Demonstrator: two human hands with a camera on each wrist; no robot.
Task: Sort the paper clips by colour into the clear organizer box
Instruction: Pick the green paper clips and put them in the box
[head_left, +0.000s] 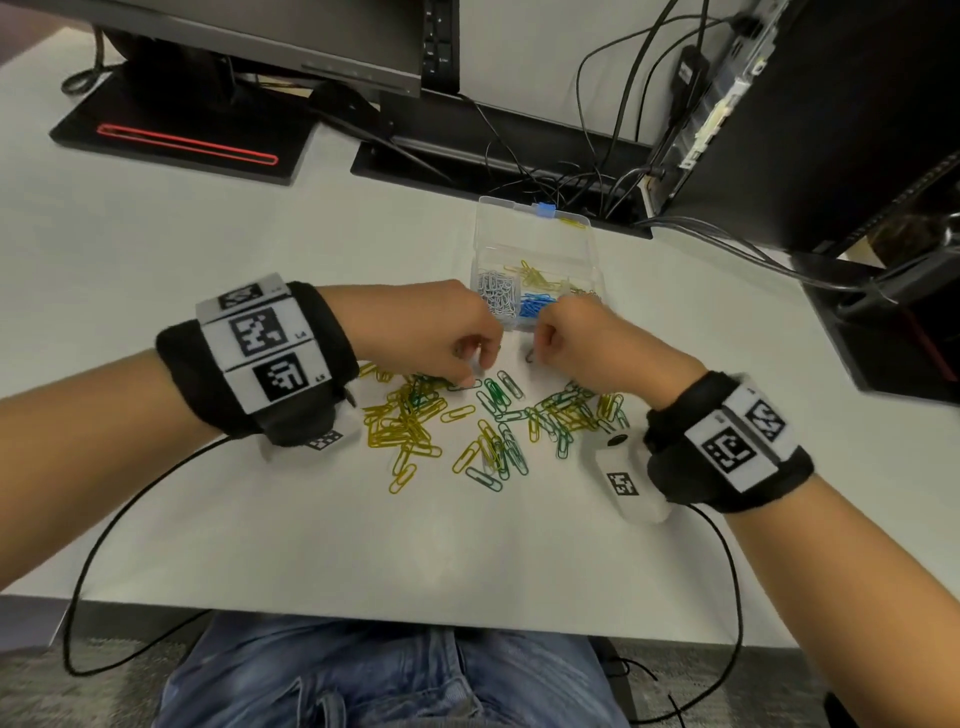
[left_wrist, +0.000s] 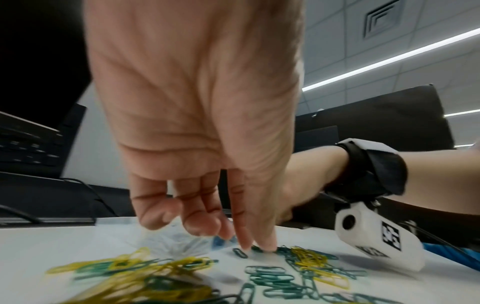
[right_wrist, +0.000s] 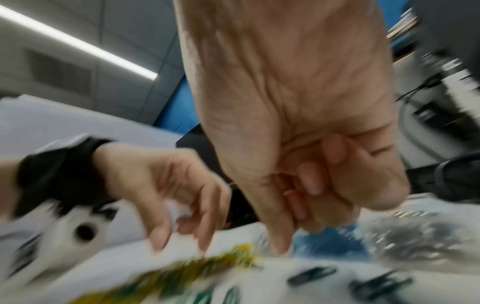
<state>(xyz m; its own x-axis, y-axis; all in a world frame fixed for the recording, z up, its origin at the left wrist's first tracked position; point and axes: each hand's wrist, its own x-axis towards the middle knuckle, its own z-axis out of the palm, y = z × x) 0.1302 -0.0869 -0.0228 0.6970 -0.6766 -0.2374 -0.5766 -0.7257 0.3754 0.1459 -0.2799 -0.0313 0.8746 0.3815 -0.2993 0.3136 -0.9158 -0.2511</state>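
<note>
Clear organizer box open on white desk, just beyond both hands. Three filled compartments visible: silver clips, yellow clips, blue clips. Loose pile of yellow and green clips, too many to count.

Left hand: index and thumb tips down on desk beside a green clip, other fingers curled, not clearly gripping.

Right hand: fingers curled into fist; blurry, possibly pinching a clip, can't tell.
</note>
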